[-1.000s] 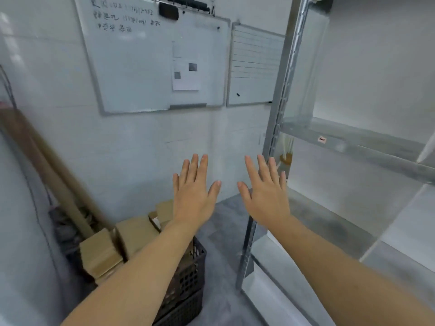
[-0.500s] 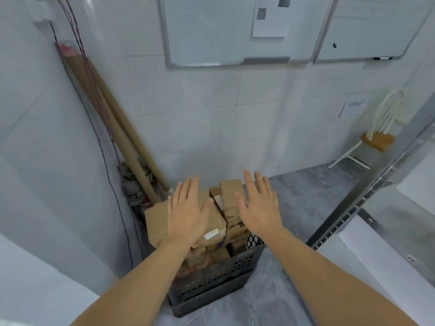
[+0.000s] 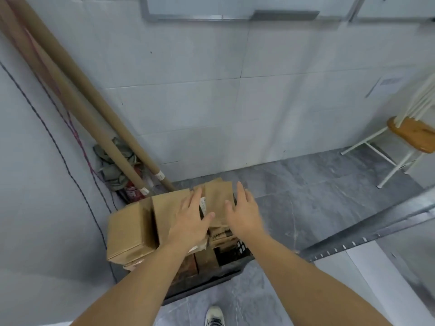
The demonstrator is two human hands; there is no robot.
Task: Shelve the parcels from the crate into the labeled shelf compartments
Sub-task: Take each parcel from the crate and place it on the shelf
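Parcels (image 3: 131,231) pile high in the black crate (image 3: 207,284) on the near floor. None shows on the shelf (image 3: 376,228) at the right, so the job looks just begun. The left hand (image 3: 190,225) and right hand (image 3: 242,215) reach over the top ones, fingers straight and spread, holding nothing. Brown tubes (image 3: 94,118) lean far left, a chair (image 3: 412,135) far right.

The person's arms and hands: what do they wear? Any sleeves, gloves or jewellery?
Nothing worn shows. The left hand and the right hand have no gloves and no visible ring. The left forearm and the right forearm are bare to the picture's edge: no sleeve, watch or bracelet.
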